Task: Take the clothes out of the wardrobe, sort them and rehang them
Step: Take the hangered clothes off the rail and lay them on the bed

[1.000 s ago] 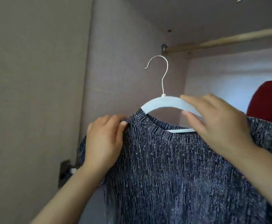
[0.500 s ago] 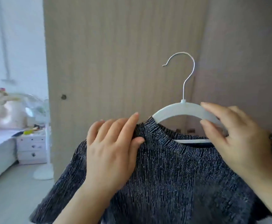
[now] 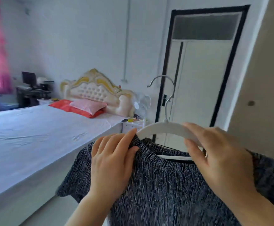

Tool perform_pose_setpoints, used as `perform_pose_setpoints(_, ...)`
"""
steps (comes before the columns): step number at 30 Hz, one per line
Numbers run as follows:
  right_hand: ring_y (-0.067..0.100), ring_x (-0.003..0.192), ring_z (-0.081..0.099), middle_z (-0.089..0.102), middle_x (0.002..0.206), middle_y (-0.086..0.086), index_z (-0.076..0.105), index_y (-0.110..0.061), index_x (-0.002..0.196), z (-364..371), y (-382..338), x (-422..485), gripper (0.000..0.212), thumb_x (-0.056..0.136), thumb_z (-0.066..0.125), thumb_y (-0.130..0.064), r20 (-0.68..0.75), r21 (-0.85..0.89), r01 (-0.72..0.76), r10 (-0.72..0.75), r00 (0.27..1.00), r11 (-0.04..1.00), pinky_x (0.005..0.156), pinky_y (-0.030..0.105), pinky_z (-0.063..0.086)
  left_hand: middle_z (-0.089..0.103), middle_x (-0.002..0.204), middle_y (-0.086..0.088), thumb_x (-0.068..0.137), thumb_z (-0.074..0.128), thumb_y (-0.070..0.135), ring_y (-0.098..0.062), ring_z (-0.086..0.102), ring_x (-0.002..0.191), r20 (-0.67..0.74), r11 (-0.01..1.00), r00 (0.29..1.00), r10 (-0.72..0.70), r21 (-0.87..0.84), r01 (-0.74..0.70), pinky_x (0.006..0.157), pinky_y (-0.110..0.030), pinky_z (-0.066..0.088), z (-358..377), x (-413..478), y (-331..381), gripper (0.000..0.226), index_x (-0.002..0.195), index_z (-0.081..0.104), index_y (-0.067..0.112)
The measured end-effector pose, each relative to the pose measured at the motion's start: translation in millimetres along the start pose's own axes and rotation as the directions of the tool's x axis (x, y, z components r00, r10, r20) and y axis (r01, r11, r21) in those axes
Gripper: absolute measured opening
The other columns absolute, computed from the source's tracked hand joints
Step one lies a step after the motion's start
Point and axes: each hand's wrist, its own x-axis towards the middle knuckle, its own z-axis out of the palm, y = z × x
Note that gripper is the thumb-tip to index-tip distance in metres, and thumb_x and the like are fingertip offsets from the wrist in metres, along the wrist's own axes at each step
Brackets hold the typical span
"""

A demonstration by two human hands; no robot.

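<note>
While left fingers [image 3: 125, 142] pinch sweater [image 3: 165, 185] collar | right fingers [image 3: 203, 132] clasp hanger [image 3: 162, 129]

One cam, on the head, looks ahead & a bit down. The left hand [image 3: 110, 162] & right hand [image 3: 217, 160] are v. close; the white-sheeted bed [image 3: 35, 136] lies farther back, left side.

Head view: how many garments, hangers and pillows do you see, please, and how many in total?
Garments: 1, the knitted top
Hangers: 1, the white hanger
Pillows: 2, the pink pillow and the red pillow
Total: 4
</note>
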Motion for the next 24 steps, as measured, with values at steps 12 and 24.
perform_pose_setpoints(12, 0.019, 0.060, 0.057, 0.059, 0.073, 0.001, 0.053, -0.018, 0.114, 232.6, -173.1, 61.6, 0.032, 0.086, 0.046, -0.031, 0.019, 0.537, 0.057, -0.080, 0.997, 0.842, 0.042, 0.024, 0.042, 0.067, 0.095, 0.001, 0.089, 0.045, 0.032, -0.021, 0.059, 0.088, -0.020, 0.835, 0.975, -0.221, 0.513, 0.200, 0.087, -0.030, 0.035, -99.7, -34.9, -212.5, 0.038, 0.116, 0.064, 0.015)
perform_pose_setpoints(24, 0.022, 0.065, 0.061, 0.063, 0.082, 0.002, 0.050, -0.026, 0.114, 449.7, -275.5, 124.2, 0.046, 0.076, 0.072, -0.014, 0.028, 0.811, 0.065, -0.150, 0.988, 0.581, 0.044, 0.031, 0.051, 0.068, 0.097, 0.000, 0.088, 0.046, 0.032, -0.016, 0.053, 0.092, -0.080, 0.655, 0.941, -0.329, 0.698, 0.289, 0.087, -0.030, 0.035, -91.3, -28.8, -391.4, 0.038, 0.114, 0.065, 0.012)
